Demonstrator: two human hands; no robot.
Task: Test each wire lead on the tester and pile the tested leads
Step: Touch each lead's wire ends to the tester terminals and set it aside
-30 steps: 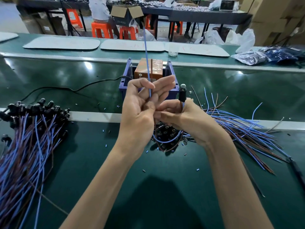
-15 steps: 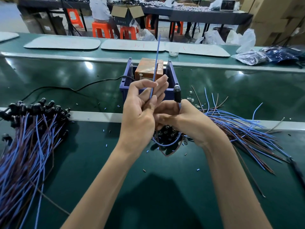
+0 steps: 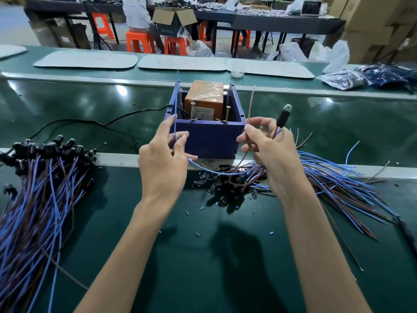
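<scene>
One lead, held before the blue tester box [image 3: 209, 138]. Left hand [image 3: 162, 161], at the box's 8 o'clock, pinches the upright blue wire [image 3: 176, 102]. Right hand [image 3: 270, 154], at 4 o'clock, pinches the brown wire [image 3: 251, 102] and grips the black lamp end [image 3: 282, 117]. The hands are apart. Near pile [image 3: 40, 195] lies at 9 o'clock, far pile [image 3: 338, 179] at 3 o'clock.
</scene>
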